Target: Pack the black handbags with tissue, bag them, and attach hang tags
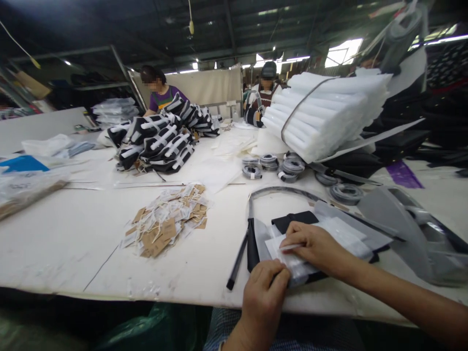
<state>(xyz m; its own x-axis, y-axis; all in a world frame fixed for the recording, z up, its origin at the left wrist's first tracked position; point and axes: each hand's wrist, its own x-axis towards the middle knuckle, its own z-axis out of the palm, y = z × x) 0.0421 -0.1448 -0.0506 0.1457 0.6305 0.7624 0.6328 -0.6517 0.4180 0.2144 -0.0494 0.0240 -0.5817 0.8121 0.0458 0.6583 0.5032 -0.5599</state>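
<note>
A black bag with a long grey strap lies at the table's near edge, partly covered by translucent white sheeting. My right hand rests over it, fingers closed on a fold of a thin clear plastic sleeve. Just to its left, my left hand is curled with thumb and fingers together at the near edge of that same sleeve. What sits under the fingers is partly hidden. A dark strap end sticks out to the left of the bag.
A heap of brown and white hang tags lies left of the bag. Coiled grey straps sit behind it, below a tied stack of white foam rolls. Folded black-and-white goods are piled farther back, where two people work.
</note>
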